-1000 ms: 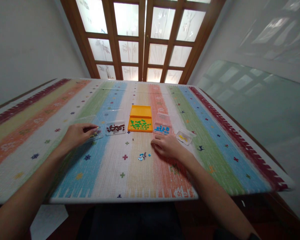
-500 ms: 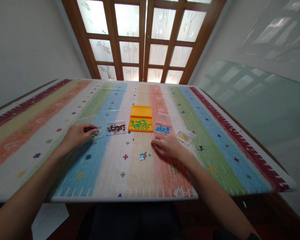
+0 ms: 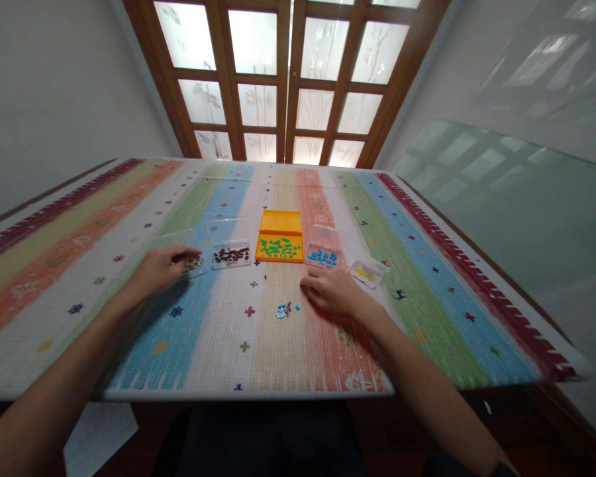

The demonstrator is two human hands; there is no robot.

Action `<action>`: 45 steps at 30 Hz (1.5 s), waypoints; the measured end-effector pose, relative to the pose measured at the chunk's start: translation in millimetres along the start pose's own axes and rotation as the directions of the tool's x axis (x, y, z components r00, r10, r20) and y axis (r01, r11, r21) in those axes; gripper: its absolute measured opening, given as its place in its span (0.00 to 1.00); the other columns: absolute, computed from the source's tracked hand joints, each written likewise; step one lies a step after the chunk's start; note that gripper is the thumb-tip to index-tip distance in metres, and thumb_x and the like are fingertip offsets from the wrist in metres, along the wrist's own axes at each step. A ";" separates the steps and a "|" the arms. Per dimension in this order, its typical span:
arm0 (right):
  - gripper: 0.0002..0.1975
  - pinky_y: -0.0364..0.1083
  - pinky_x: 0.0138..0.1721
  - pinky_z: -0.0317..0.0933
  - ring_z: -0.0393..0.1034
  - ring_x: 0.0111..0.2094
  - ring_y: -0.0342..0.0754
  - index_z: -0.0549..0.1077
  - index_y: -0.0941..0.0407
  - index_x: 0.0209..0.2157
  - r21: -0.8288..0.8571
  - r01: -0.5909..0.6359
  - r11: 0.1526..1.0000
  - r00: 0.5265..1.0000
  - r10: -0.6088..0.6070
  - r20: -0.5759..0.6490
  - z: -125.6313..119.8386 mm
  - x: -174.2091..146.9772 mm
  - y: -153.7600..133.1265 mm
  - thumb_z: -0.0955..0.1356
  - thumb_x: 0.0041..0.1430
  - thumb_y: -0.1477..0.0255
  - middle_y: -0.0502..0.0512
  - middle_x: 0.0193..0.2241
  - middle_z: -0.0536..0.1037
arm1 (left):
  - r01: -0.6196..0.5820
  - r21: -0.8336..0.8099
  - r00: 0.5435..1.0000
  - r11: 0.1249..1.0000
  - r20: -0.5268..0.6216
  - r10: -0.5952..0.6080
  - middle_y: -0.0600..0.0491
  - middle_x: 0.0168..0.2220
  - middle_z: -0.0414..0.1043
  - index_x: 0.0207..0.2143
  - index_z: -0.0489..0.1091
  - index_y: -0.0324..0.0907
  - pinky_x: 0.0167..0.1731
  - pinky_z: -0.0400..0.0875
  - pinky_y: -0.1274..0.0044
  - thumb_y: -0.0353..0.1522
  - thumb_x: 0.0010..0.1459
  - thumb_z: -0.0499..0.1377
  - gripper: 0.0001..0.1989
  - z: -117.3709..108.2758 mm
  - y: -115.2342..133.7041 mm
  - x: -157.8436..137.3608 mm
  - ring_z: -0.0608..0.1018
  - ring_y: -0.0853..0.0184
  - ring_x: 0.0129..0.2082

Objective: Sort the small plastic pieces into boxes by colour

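Note:
My left hand (image 3: 161, 268) is over the leftmost clear plastic box (image 3: 202, 272), which holds small pale yellowish pieces. Its index finger reaches forward with the thumb apart below, and I see nothing between them. My right hand (image 3: 332, 290) lies on the tablecloth, fingers loosely bent and holding nothing visible, just in front of the clear box of blue pieces (image 3: 322, 257). Between the hands, nearer me, is a small pile of blue, silvery and brownish pieces (image 3: 283, 311). A single blue piece (image 3: 298, 307) lies beside that pile.
An open orange case (image 3: 281, 220) with green pieces (image 3: 278, 248) stands in the middle. To its left is a clear box of brown pieces (image 3: 232, 254); at the right, a clear box (image 3: 370, 272) has a few yellow ones. One tiny dark piece (image 3: 265, 277) lies on the striped tablecloth (image 3: 218, 331).
The left thumb and index finger, which met over the leftmost box, have parted, and the hand has shifted slightly. My right hand stays in place.

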State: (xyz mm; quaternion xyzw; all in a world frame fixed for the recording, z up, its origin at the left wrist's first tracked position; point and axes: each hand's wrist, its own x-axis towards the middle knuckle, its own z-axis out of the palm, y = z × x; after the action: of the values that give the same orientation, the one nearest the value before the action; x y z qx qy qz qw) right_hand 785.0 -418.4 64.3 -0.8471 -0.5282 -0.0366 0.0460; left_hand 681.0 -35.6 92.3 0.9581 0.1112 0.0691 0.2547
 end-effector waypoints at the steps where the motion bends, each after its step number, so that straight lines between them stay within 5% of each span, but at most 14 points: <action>1: 0.08 0.48 0.30 0.42 0.64 0.32 0.45 0.77 0.58 0.36 -0.004 0.001 1.000 1.000 -0.001 0.002 0.2 0.0 0.1 0.64 0.64 0.77 0.58 0.37 0.78 | -0.001 0.004 1.000 1.000 -0.002 0.001 0.45 0.39 0.83 0.39 0.80 0.41 0.50 0.76 0.61 0.39 0.51 0.54 0.20 0.2 0.1 0.0 0.83 0.50 0.42; 11: 0.09 0.48 0.30 0.43 0.63 0.32 0.45 0.77 0.57 0.37 -0.025 -0.010 1.000 0.999 0.011 0.033 -3.1 1.1 -2.0 0.64 0.64 0.77 0.58 0.37 0.78 | -0.036 0.002 0.996 0.999 -0.077 0.037 0.47 0.35 0.81 0.34 0.80 0.47 0.49 0.77 0.58 0.38 0.51 0.58 0.13 2.0 -0.2 -4.4 0.83 0.50 0.40; 25: 0.10 0.48 0.30 0.41 0.64 0.33 0.46 0.77 0.58 0.38 -0.022 -0.012 1.000 0.998 0.014 0.057 -4.1 0.6 -2.5 0.63 0.66 0.76 0.59 0.38 0.78 | -0.064 0.123 0.997 0.990 -0.031 0.069 0.46 0.34 0.81 0.38 0.80 0.45 0.44 0.79 0.58 0.43 0.54 0.55 0.18 6.4 -5.7 2.2 0.81 0.52 0.35; 32: 0.09 0.48 0.31 0.42 0.64 0.33 0.46 0.77 0.58 0.37 -0.013 -0.005 1.000 1.000 0.006 0.030 -3.6 -0.1 -2.2 0.64 0.65 0.77 0.58 0.37 0.78 | -0.144 0.140 0.981 0.980 -0.110 0.160 0.48 0.34 0.80 0.38 0.79 0.45 0.42 0.78 0.62 0.40 0.56 0.54 0.16 6.8 -1.8 -2.0 0.80 0.56 0.33; 39: 0.08 0.48 0.30 0.41 0.62 0.31 0.45 0.76 0.58 0.36 0.005 -0.010 1.000 1.000 0.010 0.024 -1.8 -0.5 -1.4 0.64 0.65 0.76 0.57 0.36 0.77 | -0.453 0.099 0.873 0.886 -0.151 0.463 0.49 0.39 0.80 0.40 0.78 0.44 0.44 0.76 0.71 0.37 0.65 0.53 0.14 22.6 37.6 -16.5 0.80 0.63 0.37; 45: 0.09 0.48 0.31 0.41 0.62 0.32 0.45 0.77 0.58 0.37 -0.020 -0.001 1.000 0.999 0.002 0.037 -4.7 0.3 -3.1 0.64 0.66 0.77 0.58 0.36 0.77 | -0.627 0.051 0.778 0.778 -0.007 0.628 0.45 0.43 0.77 0.49 0.76 0.41 0.45 0.76 0.68 0.34 0.69 0.53 0.14 68.1 70.5 -16.9 0.78 0.61 0.43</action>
State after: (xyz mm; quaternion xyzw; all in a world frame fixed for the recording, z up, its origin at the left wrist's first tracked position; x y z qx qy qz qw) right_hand 782.3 -417.4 69.1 -0.8485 -0.5278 -0.0263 0.0277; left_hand 690.1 -131.6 67.9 0.9452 -0.2094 0.1585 0.1940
